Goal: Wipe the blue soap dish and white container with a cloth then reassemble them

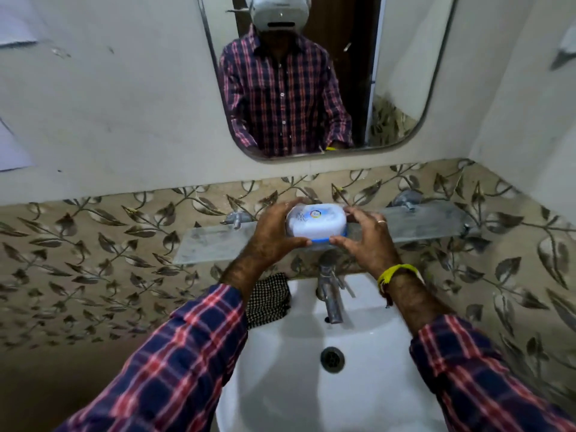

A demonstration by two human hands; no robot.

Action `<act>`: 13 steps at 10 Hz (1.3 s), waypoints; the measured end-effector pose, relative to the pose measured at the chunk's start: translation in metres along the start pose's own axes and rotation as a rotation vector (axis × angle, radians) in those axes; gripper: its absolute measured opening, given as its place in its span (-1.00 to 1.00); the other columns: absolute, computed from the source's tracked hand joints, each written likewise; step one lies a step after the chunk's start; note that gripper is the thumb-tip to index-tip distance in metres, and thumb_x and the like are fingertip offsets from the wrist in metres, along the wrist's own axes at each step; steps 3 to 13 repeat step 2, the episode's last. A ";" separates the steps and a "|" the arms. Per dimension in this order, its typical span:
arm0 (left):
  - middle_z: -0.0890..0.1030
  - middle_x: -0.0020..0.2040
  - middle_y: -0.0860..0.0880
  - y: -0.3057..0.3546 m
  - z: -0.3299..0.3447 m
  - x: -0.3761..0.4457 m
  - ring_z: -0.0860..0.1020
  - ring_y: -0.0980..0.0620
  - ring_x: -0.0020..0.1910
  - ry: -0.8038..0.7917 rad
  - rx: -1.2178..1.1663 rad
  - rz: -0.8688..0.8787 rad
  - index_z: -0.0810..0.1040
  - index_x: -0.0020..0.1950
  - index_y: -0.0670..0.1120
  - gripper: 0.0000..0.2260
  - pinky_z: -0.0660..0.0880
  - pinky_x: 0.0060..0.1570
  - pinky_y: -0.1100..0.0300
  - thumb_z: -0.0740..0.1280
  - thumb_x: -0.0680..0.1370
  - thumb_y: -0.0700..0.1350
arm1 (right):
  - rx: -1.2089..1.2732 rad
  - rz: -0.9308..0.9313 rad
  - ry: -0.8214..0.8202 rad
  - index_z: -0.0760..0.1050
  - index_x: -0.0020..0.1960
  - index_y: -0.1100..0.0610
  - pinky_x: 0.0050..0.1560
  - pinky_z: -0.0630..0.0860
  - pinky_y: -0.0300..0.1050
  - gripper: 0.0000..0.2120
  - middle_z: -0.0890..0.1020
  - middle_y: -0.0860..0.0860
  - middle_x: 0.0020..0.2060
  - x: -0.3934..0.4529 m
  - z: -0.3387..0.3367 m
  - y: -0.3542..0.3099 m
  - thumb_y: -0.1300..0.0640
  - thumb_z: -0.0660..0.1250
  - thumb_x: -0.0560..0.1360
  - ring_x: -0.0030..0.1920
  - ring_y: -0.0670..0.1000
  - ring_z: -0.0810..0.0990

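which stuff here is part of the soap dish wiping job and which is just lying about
Part of the job:
white container
blue soap dish beneath it
checked cloth on the basin edge
left hand
right hand

Just there:
glass shelf
tap
basin
mirror

You have a clouded, rectangular glass shelf (218,241) fixed to the leaf-patterned tile wall on two metal brackets (236,218), and it sits just above the steel tap of the white ceramic basin (367,310). At the middle of that shelf is the white rounded plastic container (314,224) seated in its blue soap dish (324,240), whose rim shows along the near edge; you cannot tell whether it rests on the glass or is held just over it. Below the shelf, left of the tap, a black-and-white checked cloth (269,299) lies on the basin's back rim.
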State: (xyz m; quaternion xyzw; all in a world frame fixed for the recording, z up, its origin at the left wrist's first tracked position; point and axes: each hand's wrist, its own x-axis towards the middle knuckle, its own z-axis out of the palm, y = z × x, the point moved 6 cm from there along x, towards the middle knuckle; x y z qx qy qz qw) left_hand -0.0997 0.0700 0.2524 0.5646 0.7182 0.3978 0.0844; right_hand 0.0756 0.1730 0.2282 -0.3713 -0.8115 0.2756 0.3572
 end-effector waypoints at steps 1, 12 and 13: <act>0.45 0.43 -0.20 -0.007 0.006 -0.004 0.45 -0.19 0.39 0.019 -0.044 -0.046 0.34 0.52 -0.21 -0.14 0.47 0.32 -0.17 0.65 0.30 -0.22 | 0.007 0.006 -0.021 0.41 0.39 0.15 0.38 0.34 -0.02 -0.25 0.58 0.22 0.20 -0.001 0.004 0.005 0.10 0.62 0.26 0.32 0.17 0.37; 0.39 0.48 -0.15 -0.004 0.008 -0.011 0.44 -0.12 0.41 0.029 -0.087 -0.068 0.29 0.56 -0.13 -0.11 0.50 0.32 -0.13 0.64 0.31 -0.24 | 0.018 0.010 0.010 0.37 0.42 0.18 0.42 0.30 0.23 -0.21 0.55 0.27 0.22 -0.003 0.003 0.005 0.10 0.60 0.28 0.35 0.22 0.36; 0.39 0.48 -0.15 -0.004 0.008 -0.011 0.44 -0.12 0.41 0.029 -0.087 -0.068 0.29 0.56 -0.13 -0.11 0.50 0.32 -0.13 0.64 0.31 -0.24 | 0.018 0.010 0.010 0.37 0.42 0.18 0.42 0.30 0.23 -0.21 0.55 0.27 0.22 -0.003 0.003 0.005 0.10 0.60 0.28 0.35 0.22 0.36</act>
